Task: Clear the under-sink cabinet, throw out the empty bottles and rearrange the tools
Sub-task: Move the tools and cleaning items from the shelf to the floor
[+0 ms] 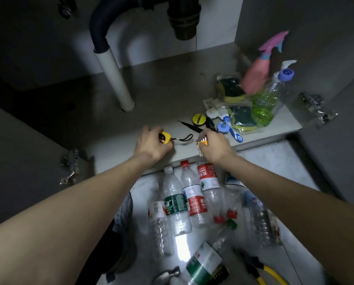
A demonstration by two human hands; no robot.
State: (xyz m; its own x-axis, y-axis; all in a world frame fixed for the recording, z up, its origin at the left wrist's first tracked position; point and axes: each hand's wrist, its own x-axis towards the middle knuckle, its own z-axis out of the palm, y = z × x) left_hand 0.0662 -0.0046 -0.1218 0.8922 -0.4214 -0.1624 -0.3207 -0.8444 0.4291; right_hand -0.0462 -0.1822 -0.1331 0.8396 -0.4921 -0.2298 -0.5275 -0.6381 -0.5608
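Observation:
My left hand [151,144] grips a small yellow tape measure [165,137] with a black wrist strap, resting on the cabinet floor [102,128]. My right hand [215,148] is shut on a set of hex keys in an orange holder [202,140], close to the cabinet's front edge. Several empty plastic bottles [189,200] with red, white and green caps lie on the room floor below the cabinet, between my forearms. A black pointed tool [189,126] and a yellow-labelled roll of tape [199,119] lie on the cabinet floor just beyond my hands.
At the cabinet's right stand a pink spray bottle [256,76], a clear green spray bottle [268,101], bagged sponges [231,90] and a blue-handled brush [232,131]. A white drain pipe [116,79] stands at centre back. A hammer head [168,274] and yellow-handled pliers [268,274] lie on the floor.

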